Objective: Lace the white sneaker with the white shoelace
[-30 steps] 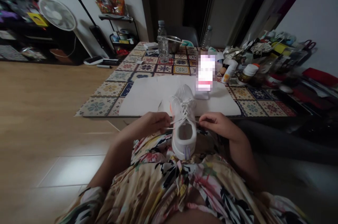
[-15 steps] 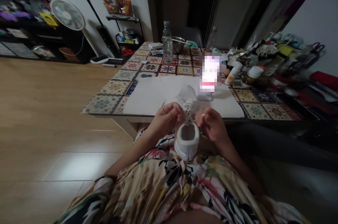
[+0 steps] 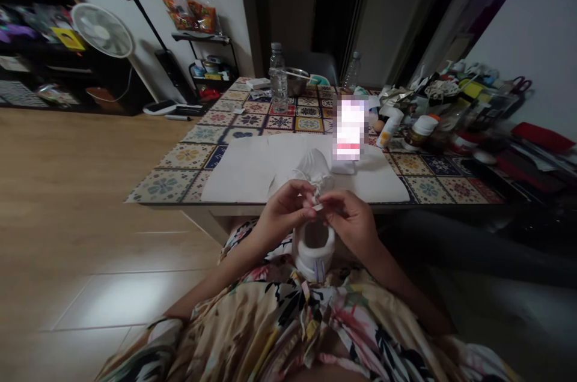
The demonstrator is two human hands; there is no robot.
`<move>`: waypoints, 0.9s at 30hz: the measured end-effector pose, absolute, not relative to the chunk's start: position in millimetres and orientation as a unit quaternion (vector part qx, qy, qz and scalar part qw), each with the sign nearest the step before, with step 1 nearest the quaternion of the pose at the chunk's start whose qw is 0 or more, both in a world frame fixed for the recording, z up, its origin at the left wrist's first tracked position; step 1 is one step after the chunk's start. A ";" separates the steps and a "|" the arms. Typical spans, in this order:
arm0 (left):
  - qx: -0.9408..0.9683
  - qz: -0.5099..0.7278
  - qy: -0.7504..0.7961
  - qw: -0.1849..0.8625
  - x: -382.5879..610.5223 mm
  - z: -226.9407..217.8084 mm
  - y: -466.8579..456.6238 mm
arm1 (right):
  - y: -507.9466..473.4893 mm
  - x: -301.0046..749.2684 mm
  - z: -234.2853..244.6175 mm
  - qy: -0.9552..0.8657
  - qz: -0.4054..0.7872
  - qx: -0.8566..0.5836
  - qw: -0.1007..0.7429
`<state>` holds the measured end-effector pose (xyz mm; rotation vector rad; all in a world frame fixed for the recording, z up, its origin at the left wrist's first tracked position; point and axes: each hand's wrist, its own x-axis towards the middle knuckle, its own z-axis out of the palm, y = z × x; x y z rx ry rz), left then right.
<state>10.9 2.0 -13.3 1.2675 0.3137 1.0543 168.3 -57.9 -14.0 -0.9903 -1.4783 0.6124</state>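
A white sneaker point(image 3: 314, 256) rests between my lap and the table edge, its heel towards me and its toe over the white sheet point(image 3: 238, 172). Above its opening, my left hand point(image 3: 293, 205) and my right hand point(image 3: 347, 217) meet, fingertips nearly touching. Both pinch the white shoelace point(image 3: 318, 207), a short piece of which shows between them. More lacing runs over the front of the shoe beyond my fingers. My hands cover part of the tongue and the upper eyelets.
Behind the shoe, a lit phone point(image 3: 349, 130) with a blurred screen leans on a stand. Farther back are a plastic bottle point(image 3: 279, 84) and a metal bowl point(image 3: 297, 81). Jars, a white tube point(image 3: 390, 128) and clutter crowd the right side of the patterned table point(image 3: 175, 181).
My hands were apart on either side of the shoe, each pinching a lace end. They have now come together over the shoe's opening. The view has shifted slightly.
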 end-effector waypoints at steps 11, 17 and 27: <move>0.609 0.492 0.228 0.579 11.5 -11.2 -3.9 | -63.0 167.6 -10.6 -0.661 0.221 -0.449 0.559; 0.622 0.447 0.245 0.595 10.3 -9.1 -4.8 | -57.0 160.9 -17.8 -0.540 0.307 -0.449 0.643; 0.591 0.461 0.245 0.615 4.1 -9.0 -1.1 | -61.7 172.0 -6.3 -0.730 0.060 -0.444 0.515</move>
